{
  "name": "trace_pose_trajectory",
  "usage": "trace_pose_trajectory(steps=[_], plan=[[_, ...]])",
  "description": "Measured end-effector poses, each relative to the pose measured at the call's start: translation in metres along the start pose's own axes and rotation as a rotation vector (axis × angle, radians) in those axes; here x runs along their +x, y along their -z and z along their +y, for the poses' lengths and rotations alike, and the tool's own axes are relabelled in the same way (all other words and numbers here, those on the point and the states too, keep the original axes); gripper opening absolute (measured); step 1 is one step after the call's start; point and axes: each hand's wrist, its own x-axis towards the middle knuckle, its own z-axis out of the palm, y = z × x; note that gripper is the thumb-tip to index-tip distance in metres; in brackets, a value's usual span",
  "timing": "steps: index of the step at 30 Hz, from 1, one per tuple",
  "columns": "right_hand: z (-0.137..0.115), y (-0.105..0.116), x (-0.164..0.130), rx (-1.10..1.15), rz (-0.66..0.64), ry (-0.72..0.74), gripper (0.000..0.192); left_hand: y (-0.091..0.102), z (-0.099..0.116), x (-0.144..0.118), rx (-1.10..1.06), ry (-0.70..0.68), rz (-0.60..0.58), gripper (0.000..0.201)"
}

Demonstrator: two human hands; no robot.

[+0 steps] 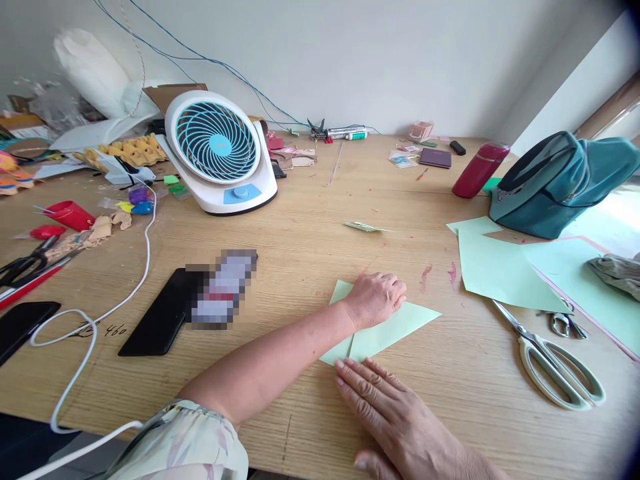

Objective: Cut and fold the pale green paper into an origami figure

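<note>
One white desk fan (pixel 220 150) stands on the wooden table (pixel 300 227), left of both hands. The left hand (pixel 377 300), fingers curled, rests on a folded pale-green paper sheet (pixel 395 327) on the table's near half; whether it grips anything, I cannot tell. The right hand (pixel 395 413), spread flat, touches the paper's near edge. Farther right are a red flask (pixel 477 173), scissors (pixel 534 342) and a teal bag (pixel 543 193).
</note>
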Motion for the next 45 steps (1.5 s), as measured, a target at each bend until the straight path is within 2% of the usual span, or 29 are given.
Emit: trace_pose_trajectory(steps=[4, 9, 13, 16, 21, 24, 26, 29, 31, 33, 37, 40, 45], plan=[[0.009, -0.007, -0.013, -0.131, 0.116, -0.233, 0.07, 0.002, -0.001, -0.002, -0.039, 0.029, 0.034, 0.019], [0.023, -0.018, -0.034, -0.253, 0.091, -0.388, 0.078, 0.001, -0.003, -0.005, -0.05, 0.046, 0.059, 0.019], [0.044, -0.02, -0.052, -0.338, 0.148, -0.527, 0.075, 0.002, -0.004, -0.004, -0.037, 0.037, 0.077, 0.02], [0.056, -0.019, -0.059, -0.365, 0.174, -0.574, 0.073, 0.01, -0.001, -0.006, -0.01, 0.025, 0.062, 0.019], [0.059, -0.022, -0.06, -0.356, 0.184, -0.58, 0.073, 0.02, 0.026, -0.03, 0.003, -0.087, 0.061, 0.026], [0.06, -0.024, -0.062, -0.33, 0.183, -0.582, 0.07, 0.015, 0.043, -0.052, -0.035, -0.157, 0.092, 0.048], [0.062, -0.024, -0.065, -0.309, 0.185, -0.584, 0.068, 0.011, 0.049, -0.062, -0.074, -0.099, 0.016, 0.066], [0.068, -0.019, -0.067, -0.254, 0.215, -0.593, 0.064, 0.013, 0.048, -0.066, -0.165, -0.08, -0.149, 0.078], [0.073, -0.013, -0.065, -0.193, 0.258, -0.612, 0.062, 0.017, 0.046, -0.066, -0.217, -0.087, -0.192, 0.081], [0.078, -0.006, -0.058, -0.121, 0.289, -0.617, 0.059, 0.02, 0.045, -0.064, -0.252, -0.086, -0.184, 0.08], [0.089, 0.003, -0.03, 0.014, 0.276, -0.524, 0.056, 0.019, 0.047, -0.062, -0.26, -0.095, -0.157, 0.072], [0.099, 0.003, -0.005, 0.105, 0.277, -0.509, 0.053, 0.018, 0.048, -0.06, -0.242, -0.107, -0.166, 0.067], [0.114, -0.001, 0.019, 0.188, 0.228, -0.496, 0.056, 0.018, 0.045, -0.059, -0.223, -0.111, -0.152, 0.074]])
